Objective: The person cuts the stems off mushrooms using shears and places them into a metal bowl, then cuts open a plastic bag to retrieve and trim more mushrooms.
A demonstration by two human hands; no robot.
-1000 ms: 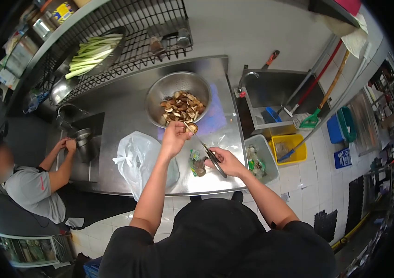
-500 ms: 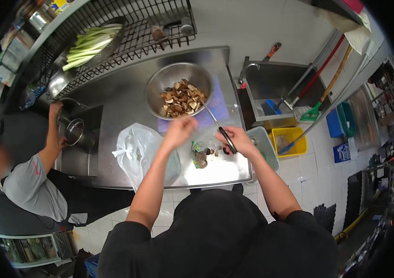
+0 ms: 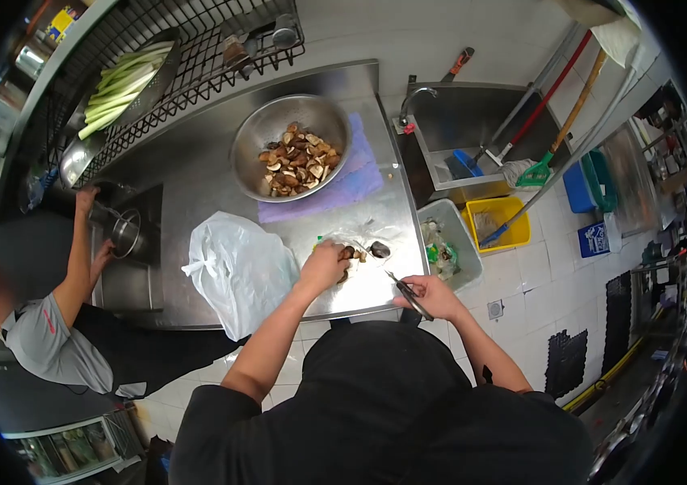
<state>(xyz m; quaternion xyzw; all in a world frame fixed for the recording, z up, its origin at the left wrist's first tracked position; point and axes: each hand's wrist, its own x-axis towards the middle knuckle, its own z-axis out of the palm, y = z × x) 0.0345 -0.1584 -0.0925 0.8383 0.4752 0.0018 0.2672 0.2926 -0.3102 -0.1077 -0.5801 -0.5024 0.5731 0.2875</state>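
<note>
My left hand (image 3: pixel 324 265) is at the counter's front, its fingers closed at a small cluster of brown mushrooms (image 3: pixel 350 254). Which piece is gripped is partly hidden. A dark mushroom (image 3: pixel 379 249) lies just right of them, beside some clear plastic wrap. In my right hand (image 3: pixel 434 297) is a black-handled knife (image 3: pixel 409 296), tilted with its tip toward the mushrooms. Farther back, a steel bowl (image 3: pixel 245 171) holds cut mushroom pieces (image 3: pixel 298 165). It rests partly on a purple cloth (image 3: pixel 363 174). A tied white plastic bag (image 3: pixel 238 263) sits left of my left hand.
A grey bin (image 3: pixel 469 267) with scraps stands off the counter's right edge, near a yellow bucket (image 3: pixel 513 230). Beyond is a steel sink (image 3: pixel 481 121) with mop handles leaning in it. On the left, a co-worker (image 3: pixel 60 323) handles a metal pot (image 3: pixel 126 233). Leeks (image 3: pixel 125 85) lie on the shelf.
My left hand has moved from beside the bowl down to the mushrooms on the counter. The knife has come away from the bowl toward the counter's front edge. The view has shifted slightly.
</note>
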